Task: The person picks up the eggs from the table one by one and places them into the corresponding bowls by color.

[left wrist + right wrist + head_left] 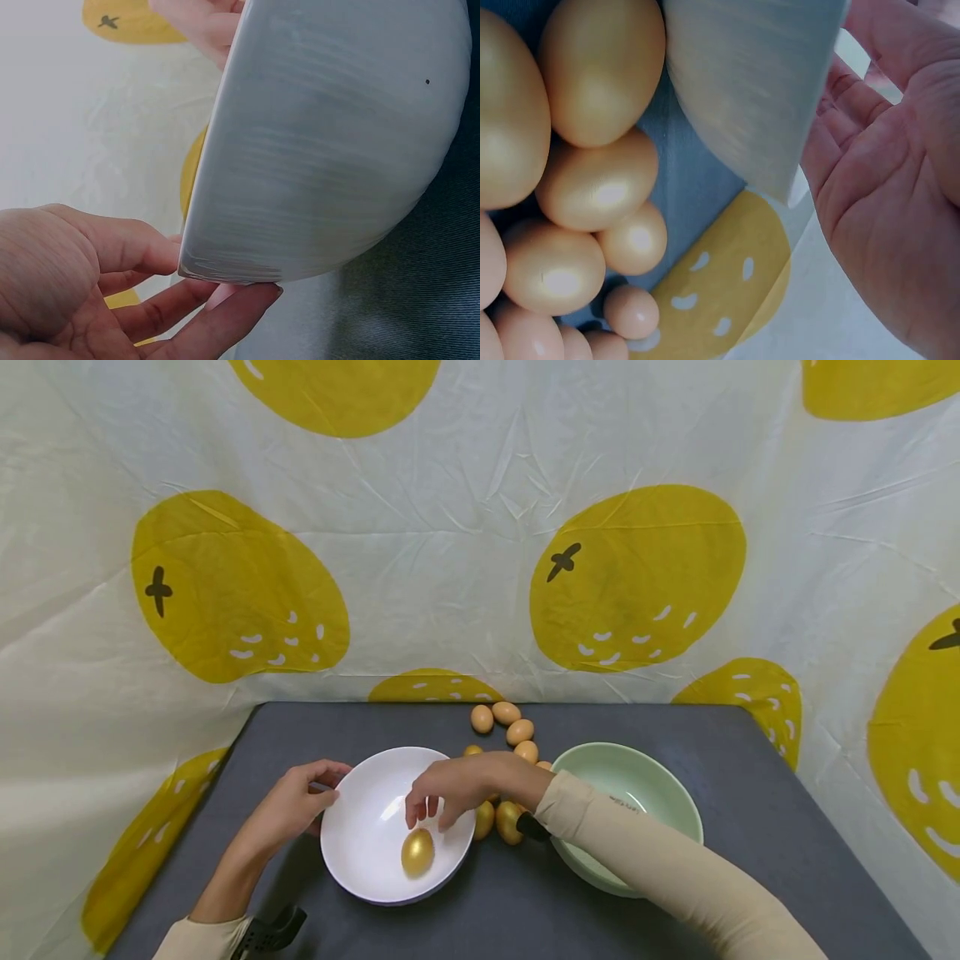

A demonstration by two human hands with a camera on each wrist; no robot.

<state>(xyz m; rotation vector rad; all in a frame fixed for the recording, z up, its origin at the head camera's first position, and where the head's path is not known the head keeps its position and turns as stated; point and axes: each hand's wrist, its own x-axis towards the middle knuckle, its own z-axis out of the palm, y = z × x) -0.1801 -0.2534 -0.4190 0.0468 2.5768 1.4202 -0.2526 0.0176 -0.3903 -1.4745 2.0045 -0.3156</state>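
Both of your hands were at the white bowl (356, 839), left of centre in the lower part of the head view. Furthest left, your left hand (296, 797) held the bowl at its left edge: the thumb was at the rim and the other fingers reached against the outer wall, as the left wrist view showed. A black strap (273, 931) sat at that wrist, at the lower left.

Inside the bowl, towards its near right, lay a single gold egg (417, 852). Your right hand (461, 785) hung over the bowl's right side with fingers bent loosely downward, thumb apart from them, and nothing gripped; the tips were just above the egg, though whether one brushed it was hard to tell.

Right of the bowl, near the middle of the frame, more gold eggs (510, 822) lay partly hidden under your right wrist. Brown eggs (520, 732) curved up from there towards the table's far edge. Further right stood a green bowl (600, 760), your beige sleeve (675, 897) crossing in front of it. The dark table (787, 877) lay beneath everything, before a fruit-print cloth (442, 585).
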